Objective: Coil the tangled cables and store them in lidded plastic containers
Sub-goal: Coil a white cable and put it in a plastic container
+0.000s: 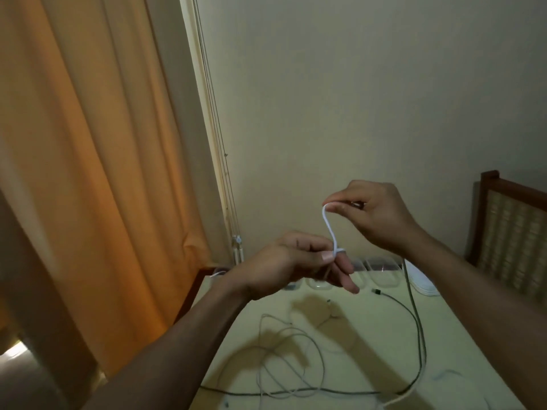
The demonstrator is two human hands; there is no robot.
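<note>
1. Head view; both hands are raised above the table (370, 321), in front of the wall.
2. The left hand (284, 261) grips the white cable (328, 226); thumb pressed on it, and one turn looks wound round a finger.
3. The right hand (376, 214) pinches the same cable's upper bend between thumb and forefinger; the remaining fingers are curled.
4. Key relation: the held stretch runs steeply, almost upright, from the left hand's pinch up to the right hand's; right hand higher, farther away and to the right; hands near each other but apart.
5. The left hand reads as the anchor and the right hand as the winding one; the next wrap likely means carrying the upper bend down and round the left hand's fingers.
6. Slack: a pale line drops from behind the right wrist to the table; whether it is this cable I cannot tell.
7. On the table below: pale cable loops (284, 350) and a dark cable (420, 329), loose and crossing; not yet coiled.
8. Clear containers (381, 270) stand at the table's far edge, beyond both hands; lids not made out.
</note>
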